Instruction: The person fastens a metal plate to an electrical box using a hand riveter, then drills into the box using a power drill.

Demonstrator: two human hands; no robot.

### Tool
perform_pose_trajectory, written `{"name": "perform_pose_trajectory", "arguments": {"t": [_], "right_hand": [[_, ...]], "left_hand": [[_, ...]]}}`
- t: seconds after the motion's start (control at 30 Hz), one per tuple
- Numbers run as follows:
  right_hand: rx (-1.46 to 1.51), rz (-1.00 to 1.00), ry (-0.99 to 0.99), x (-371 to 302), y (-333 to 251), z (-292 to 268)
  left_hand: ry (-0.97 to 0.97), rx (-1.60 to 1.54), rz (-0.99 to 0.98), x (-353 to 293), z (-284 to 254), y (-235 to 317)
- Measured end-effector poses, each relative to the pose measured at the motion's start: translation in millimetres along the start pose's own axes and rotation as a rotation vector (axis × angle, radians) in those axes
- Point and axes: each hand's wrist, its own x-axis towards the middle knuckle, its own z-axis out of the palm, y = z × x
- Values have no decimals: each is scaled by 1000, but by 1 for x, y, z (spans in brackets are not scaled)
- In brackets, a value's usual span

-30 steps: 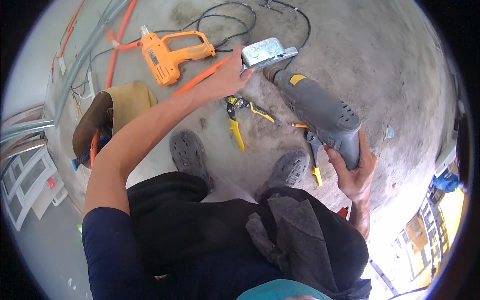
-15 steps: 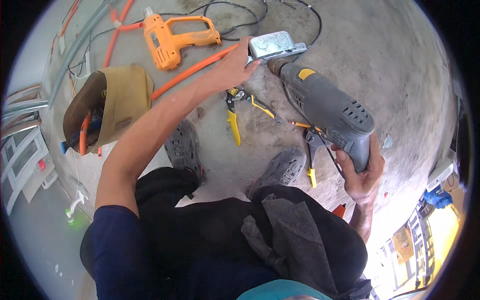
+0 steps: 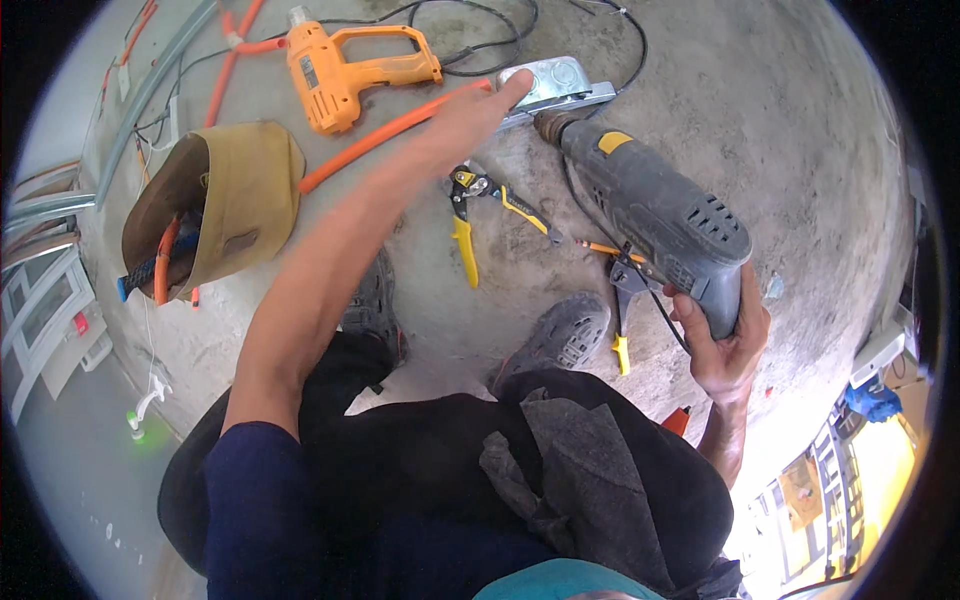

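My right hand (image 3: pixel 728 350) is wrapped round the handle of a dark grey power drill (image 3: pixel 655 200). The drill's chuck points up and left, close to a shiny metal electrical box (image 3: pixel 558 80) on a metal channel (image 3: pixel 600 94). At the left end of that box is my left hand (image 3: pixel 490 104), one digit laid on its top edge and the other fingers mostly hidden. An orange conduit (image 3: pixel 385 136) runs behind my left wrist. Below the box lie yellow-and-black snips (image 3: pixel 470 215). A pencil (image 3: pixel 598 247) and yellow-handled pliers (image 3: pixel 624 310) sit under the drill.
An orange heat gun (image 3: pixel 345 75) lies at the far left, with black cable (image 3: pixel 515 40) looped beside it. A tan tool pouch (image 3: pixel 250 185) stands on the concrete floor, near a wall with metal and orange conduits. My shoes (image 3: pixel 560 335) are just below the tools.
My left hand has shifted right and closed in on the end of the metal box; its fingers were spread before. The drill and my right hand have hardly moved.
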Motion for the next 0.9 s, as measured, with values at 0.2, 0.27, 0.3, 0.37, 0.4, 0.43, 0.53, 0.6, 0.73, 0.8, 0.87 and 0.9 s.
{"name": "perform_pose_trajectory", "arguments": {"t": [0.2, 0.27, 0.3, 0.37, 0.4, 0.43, 0.53, 0.6, 0.73, 0.8, 0.87, 0.9], "right_hand": [[100, 89, -14, 2, -3, -1], [80, 82, -29, 4, -5, -5], [64, 74, -41, 5, -4, -7], [60, 52, -51, 6, -6, -9], [56, 32, -57, 8, -7, -11], [52, 32, -60, 10, -10, -12], [75, 75, -96, 18, -15, -16], [-30, -58, -121, 25, -13, -20], [-143, -109, -153, 37, -31, -27], [-51, 7, -238, 43, -43, -27], [-67, 55, -265, 48, -49, -28], [-70, 97, -307, 49, -52, -28]], "left_hand": [[179, 85, -73, 19, 6, -29], [182, 122, -41, 12, 10, -24], [178, 172, -40, 2, 14, -17], [183, 226, -40, -7, 14, -12], [218, 261, -19, -5, 14, -16], [250, 291, 2, -2, 14, -20], [324, 305, 28, 6, 16, -26], [280, 284, 33, 8, 16, -25], [286, 314, 36, 10, 17, -28], [296, 290, 32, 11, 11, -33], [291, 257, 42, 13, 13, -33], [264, 219, 44, 14, 13, -33]]}}
